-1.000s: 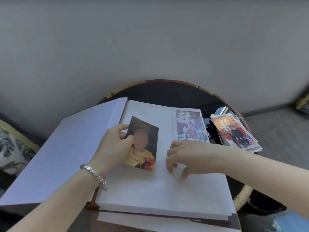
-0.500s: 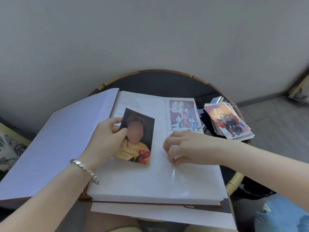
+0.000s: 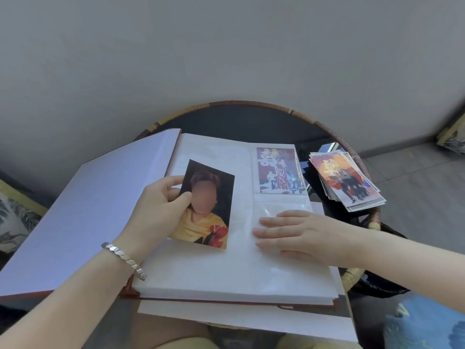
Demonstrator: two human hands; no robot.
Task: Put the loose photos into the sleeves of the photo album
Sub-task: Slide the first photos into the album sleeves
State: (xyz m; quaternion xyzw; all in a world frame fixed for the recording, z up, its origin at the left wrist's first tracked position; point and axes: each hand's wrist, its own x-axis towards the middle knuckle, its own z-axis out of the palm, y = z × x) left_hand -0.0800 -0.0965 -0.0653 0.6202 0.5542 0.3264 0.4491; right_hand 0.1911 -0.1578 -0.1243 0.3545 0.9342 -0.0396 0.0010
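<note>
Over album page, left column: left grip pinches loose photo by its left edge, long axis near-to-far, slightly tilted. Empty sleeve lies just right of it, under right grip, whose fingers lie flat and straight.

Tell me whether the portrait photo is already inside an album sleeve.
No, the left hand pinches the portrait photo above the album page, outside any sleeve.
</note>
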